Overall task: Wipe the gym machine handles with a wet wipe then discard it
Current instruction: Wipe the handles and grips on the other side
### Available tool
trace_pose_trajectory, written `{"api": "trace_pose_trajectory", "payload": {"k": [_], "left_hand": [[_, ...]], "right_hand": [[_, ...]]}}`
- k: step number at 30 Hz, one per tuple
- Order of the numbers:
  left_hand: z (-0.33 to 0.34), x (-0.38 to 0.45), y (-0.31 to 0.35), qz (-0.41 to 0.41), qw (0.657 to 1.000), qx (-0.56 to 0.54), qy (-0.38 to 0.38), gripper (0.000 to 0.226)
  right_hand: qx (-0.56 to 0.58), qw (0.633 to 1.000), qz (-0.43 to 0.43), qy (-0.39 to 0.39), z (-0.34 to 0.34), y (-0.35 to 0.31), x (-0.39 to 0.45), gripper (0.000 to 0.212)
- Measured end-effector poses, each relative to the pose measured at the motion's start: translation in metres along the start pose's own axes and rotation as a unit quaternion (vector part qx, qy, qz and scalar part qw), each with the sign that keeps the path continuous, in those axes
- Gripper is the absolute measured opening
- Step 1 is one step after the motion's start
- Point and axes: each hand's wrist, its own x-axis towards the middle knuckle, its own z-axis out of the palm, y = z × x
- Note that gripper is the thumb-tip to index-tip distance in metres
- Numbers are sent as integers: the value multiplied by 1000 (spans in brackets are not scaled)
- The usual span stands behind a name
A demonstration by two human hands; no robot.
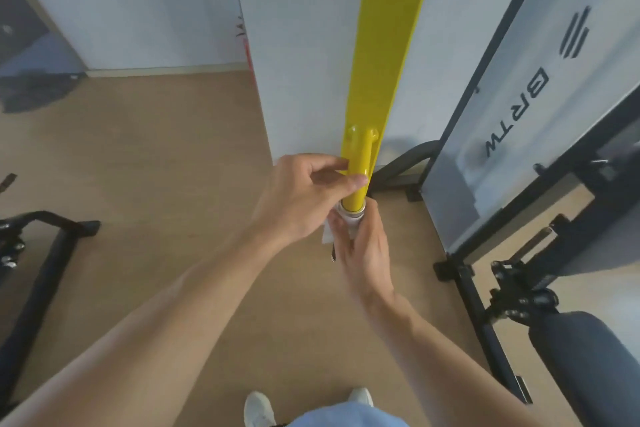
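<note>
- Wood-look floor, white wall panels behind; black frame base at left.
- Left hand: thumb and fingers curled round the yellow handle, which juts from a yellow upright.
- Right hand, just nearer: fingers wrapped over the handle's near end, pressing the white wet wipe against it.
- Right: black machine frame, frosted panel, dark pad.

Bright, even, soft daylight.
You get a mild glare on the yellow post, faint shadows on the floor (edges bend from the wide lens), slightly soft focus overall.
</note>
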Motion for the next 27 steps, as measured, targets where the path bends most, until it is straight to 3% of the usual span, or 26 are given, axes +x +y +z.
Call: {"api": "trace_pose_trajectory", "payload": {"k": [5,9,13,16,20,27], "left_hand": [[-2,6,-2,23,999,38,-23,29],[0,10,-5,28,997,67,-6,36],[0,10,-4,33,994,108,5,36],[3,8,-2,35,993,115,3,35],[4,11,3,41,992,121,21,29],[6,11,4,40,990,134,5,35]], "right_hand": [[-34,997,-4,64,11,8,1,15],[-107,993,53,20,19,37,-12,31],[-38,998,49,17,9,15,0,12],[-25,999,22,34,5,9,4,14],[-109,985,131,-37,9,34,-9,18],[12,997,67,21,-3,5,9,13]]}}
